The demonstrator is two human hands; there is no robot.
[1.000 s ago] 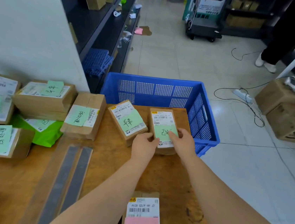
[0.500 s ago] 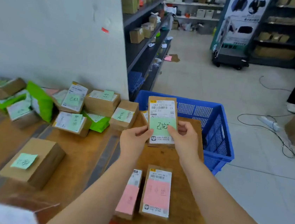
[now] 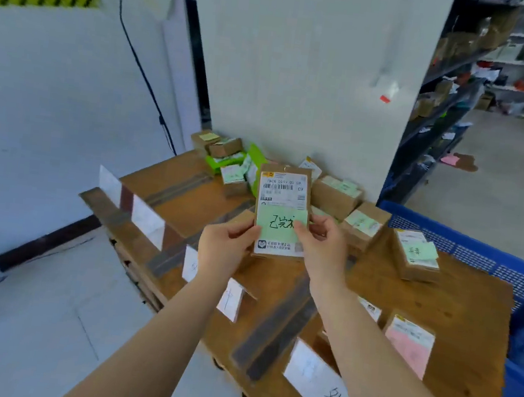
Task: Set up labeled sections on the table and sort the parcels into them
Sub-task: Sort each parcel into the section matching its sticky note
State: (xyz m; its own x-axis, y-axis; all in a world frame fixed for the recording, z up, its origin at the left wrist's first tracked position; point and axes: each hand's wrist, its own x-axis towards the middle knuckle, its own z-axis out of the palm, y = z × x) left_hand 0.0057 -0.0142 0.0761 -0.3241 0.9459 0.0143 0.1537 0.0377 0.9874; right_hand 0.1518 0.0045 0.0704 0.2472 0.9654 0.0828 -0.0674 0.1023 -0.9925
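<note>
I hold a flat brown parcel (image 3: 284, 188) with a white shipping label and a green handwritten note upright above the wooden table (image 3: 457, 305). My left hand (image 3: 224, 243) grips its lower left edge and my right hand (image 3: 323, 246) its lower right edge. A pile of parcels with green notes (image 3: 340, 191) lies at the table's far end by the wall. One green-noted parcel (image 3: 416, 253) sits near the crate, and a pink-noted parcel (image 3: 409, 342) lies at the near right. White folded section cards (image 3: 147, 222) (image 3: 312, 372) stand along the left edge.
A blue plastic crate (image 3: 507, 268) stands against the table's right side. A white wall and pillar rise behind the table, with a black cable hanging down. Dark shelving with boxes (image 3: 445, 98) runs along the right, and tiled floor lies to the left.
I lifted the green-noted parcel off the table and raised it. My view swung left, so the table's left edge and the section cards came into sight.
</note>
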